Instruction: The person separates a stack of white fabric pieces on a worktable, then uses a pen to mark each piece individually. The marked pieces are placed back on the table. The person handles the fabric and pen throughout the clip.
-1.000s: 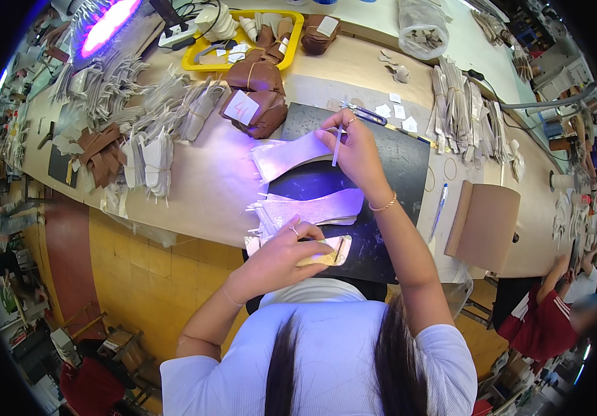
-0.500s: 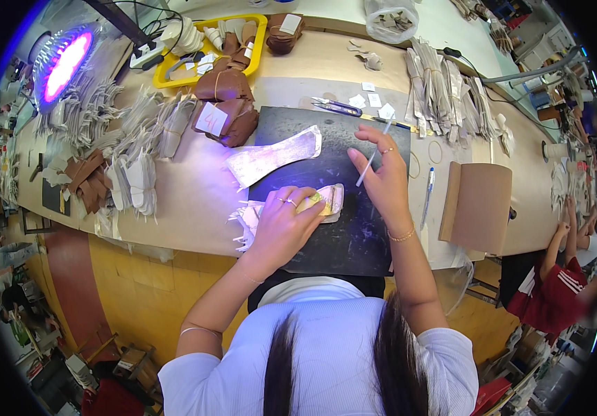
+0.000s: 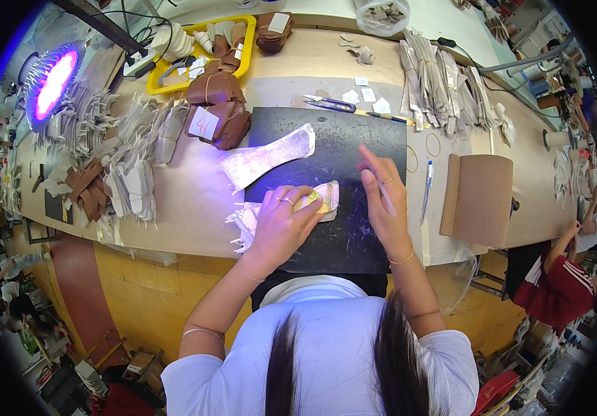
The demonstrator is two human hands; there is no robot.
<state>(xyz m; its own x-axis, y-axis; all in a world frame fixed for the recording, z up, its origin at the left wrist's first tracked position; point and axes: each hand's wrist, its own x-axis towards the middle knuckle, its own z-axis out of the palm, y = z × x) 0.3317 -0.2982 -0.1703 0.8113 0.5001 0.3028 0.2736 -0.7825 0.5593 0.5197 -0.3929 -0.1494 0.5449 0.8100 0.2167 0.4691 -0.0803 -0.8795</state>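
Observation:
On a black mat [image 3: 354,243], my left hand [image 3: 283,218] presses down with bent fingers on a pale cut piece [image 3: 331,194] with a fringed end. Something small and yellowish [image 3: 307,200] shows under its fingertips; I cannot make out its kind. Right of it, above the mat, my right hand [image 3: 385,194] keeps a thin whitish stick [image 3: 388,200] in its grip, with the forefinger stretched out and blurred. Farther up the mat lies a second pale piece [image 3: 270,159], waisted in the middle, lit violet at its left end.
A lamp [image 3: 55,83] glows violet at the left. Bundled brown pieces [image 3: 218,118] and a yellow tray [image 3: 248,52] stand beyond the mat. Thread snips [image 3: 329,103], a blue-white pen [image 3: 427,191] and a brown folded board [image 3: 482,201] lie around it. A co-worker in red [image 3: 558,288] is far right.
My right hand has turned, and the stick has swung from slanting up past the fingers to lying along the palm. My left hand stays on the pale piece. The view has shifted slightly.

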